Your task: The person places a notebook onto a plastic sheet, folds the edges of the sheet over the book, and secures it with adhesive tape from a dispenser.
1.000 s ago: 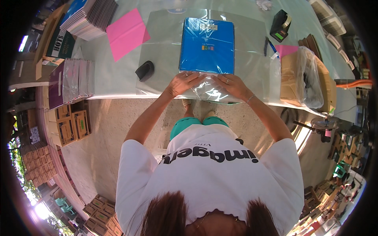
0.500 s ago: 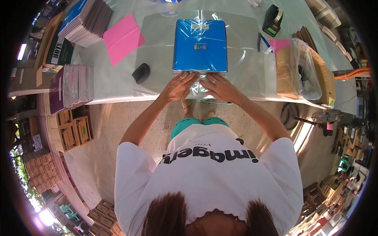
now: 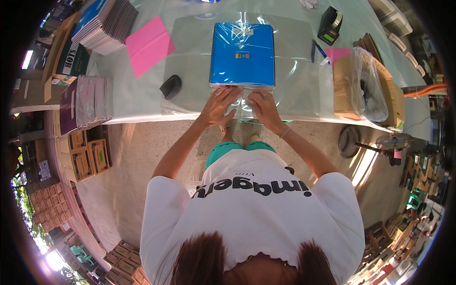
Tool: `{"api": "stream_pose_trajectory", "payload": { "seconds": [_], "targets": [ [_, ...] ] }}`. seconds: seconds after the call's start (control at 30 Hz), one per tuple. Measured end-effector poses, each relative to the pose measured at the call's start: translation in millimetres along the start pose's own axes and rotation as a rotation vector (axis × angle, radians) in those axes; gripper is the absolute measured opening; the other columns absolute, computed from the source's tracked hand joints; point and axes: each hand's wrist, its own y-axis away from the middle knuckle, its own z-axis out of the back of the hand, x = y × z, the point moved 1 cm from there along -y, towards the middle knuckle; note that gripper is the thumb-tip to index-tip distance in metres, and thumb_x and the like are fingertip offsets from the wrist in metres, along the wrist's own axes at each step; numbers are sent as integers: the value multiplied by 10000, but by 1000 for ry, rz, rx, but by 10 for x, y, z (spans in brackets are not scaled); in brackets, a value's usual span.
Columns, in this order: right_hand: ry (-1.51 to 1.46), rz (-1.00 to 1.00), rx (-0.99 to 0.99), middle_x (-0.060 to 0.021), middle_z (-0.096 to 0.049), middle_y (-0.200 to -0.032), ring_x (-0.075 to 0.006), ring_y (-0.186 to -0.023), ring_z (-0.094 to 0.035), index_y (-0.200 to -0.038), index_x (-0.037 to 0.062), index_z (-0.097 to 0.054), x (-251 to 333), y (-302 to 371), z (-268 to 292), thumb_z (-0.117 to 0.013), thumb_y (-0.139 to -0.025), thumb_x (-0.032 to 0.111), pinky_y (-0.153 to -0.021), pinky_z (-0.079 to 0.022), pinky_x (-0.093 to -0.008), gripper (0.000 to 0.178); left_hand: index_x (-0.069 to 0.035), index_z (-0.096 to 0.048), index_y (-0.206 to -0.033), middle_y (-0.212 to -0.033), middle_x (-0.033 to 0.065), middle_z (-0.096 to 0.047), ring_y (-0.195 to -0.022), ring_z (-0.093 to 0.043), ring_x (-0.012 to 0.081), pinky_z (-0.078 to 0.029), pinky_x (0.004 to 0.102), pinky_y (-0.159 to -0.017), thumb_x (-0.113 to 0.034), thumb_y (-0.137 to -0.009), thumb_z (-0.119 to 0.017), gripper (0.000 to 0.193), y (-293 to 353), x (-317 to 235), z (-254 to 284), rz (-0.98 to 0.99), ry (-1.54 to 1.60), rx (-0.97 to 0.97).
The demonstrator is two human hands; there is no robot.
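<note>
A blue spiral-bound notebook [image 3: 242, 66], which seems to top a stack, lies in shiny clear plastic wrap [image 3: 244, 110] near the table's front edge. The wrap's loose end spreads on the near side, between my hands. My left hand [image 3: 217, 107] presses at the near left edge with its fingers stretched forward and thumb apart. At the near right edge, my right hand [image 3: 266, 109] has its fingers bent and drawn together on the wrap. Its fingertips are partly hidden. Left of the stack is a small black object [image 3: 170, 87], possibly a computer mouse.
Pink sheets [image 3: 150, 46] and notebook stacks [image 3: 107, 28] occupy the left side. To the right are a black tape dispenser [image 3: 329, 24], a blue-handled tool [image 3: 321, 51] and a cardboard box [image 3: 345, 85] with a plastic bag. A fan [image 3: 393, 141] stands beyond the table's near right corner.
My right hand has turned and its fingers have drawn in on the wrap's loose end. My left thumb has moved away from its fingers. The notebook stays in place.
</note>
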Motion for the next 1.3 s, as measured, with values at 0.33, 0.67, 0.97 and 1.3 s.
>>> {"api": "stream_pose_trajectory", "payload": {
  "seconds": [0.33,0.67,0.97,1.3],
  "targets": [
    [239,195,-18,-55,-580,-1024,-255,-997,-533,-936,98,-599,327,-237,48,-655,-801,102,-859,-408,-403,146,-58,-563,-1190,-1087,144,-631,-1064,-546,331,-388,474,-961,-46,-861,-537,330,6,-14,-255,142,80,-322],
    [84,12,-7,-143,-591,-1065,-337,-958,-569,-965,60,-550,391,-466,82,-580,-882,119,-760,-481,-419,106,-55,-596,-1031,-987,113,-634,-952,-594,322,-437,451,-884,-55,-864,-568,170,33,54,-425,326,181,-532],
    [248,-108,128,-136,-633,-831,-313,-795,-611,-916,74,-522,321,-659,143,-532,-911,151,-637,-466,-425,78,-199,-648,-1101,-1184,28,-578,-1206,-439,210,-241,495,-1029,-331,-814,-674,317,-232,-108,21,414,-132,-470],
    [348,265,-51,-94,-615,-1016,-284,-940,-589,-961,53,-537,199,-712,289,-655,-813,189,-747,-481,-384,233,-214,-702,-986,-1149,-68,-598,-1236,-430,190,-176,528,-1066,-332,-748,-705,265,-353,175,120,155,-201,-265]
  ]
}}
